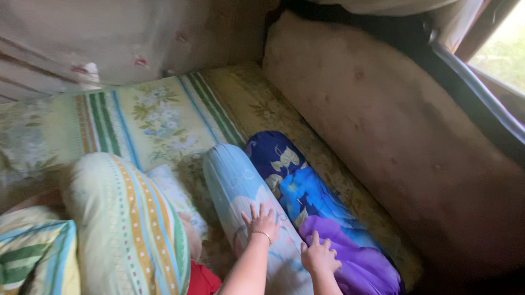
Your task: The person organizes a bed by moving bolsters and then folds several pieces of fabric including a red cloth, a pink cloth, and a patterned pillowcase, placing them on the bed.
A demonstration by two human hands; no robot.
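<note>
Light blue bolster (238, 190): lies lengthwise on the mattress, its far end pointing toward the wall, its near end running out of view at the bottom; both hands are at its near half.
Striped cushion (14, 261): far left of the light blue bolster, green and yellow, partly cut off by the picture's edge.
Striped bolster (126, 224): left of the light blue bolster, pale yellow with orange and green stripes, close beside it but with a gap of sheet between.
Red cloth (202, 282): a small patch showing just beside the light blue bolster's near left side.
Sheet (159, 118): flowered and striped, covering the mattress beyond the light blue bolster's far end.
Left hand (261, 222): flat on top of the light blue bolster, fingers spread wide, palm down, gripping nothing; a thin bracelet at the wrist.
Right hand (318, 255): at the seam where the light blue bolster meets its neighbour, fingers loosely curled and pressing down, nothing held.
Dark blue and purple bolster (307, 201): touching the light blue bolster's right side, lying parallel.
Bare foam pad (402, 135): leaning up right of both bolsters.
Window (510, 45): top right corner, bright.
</note>
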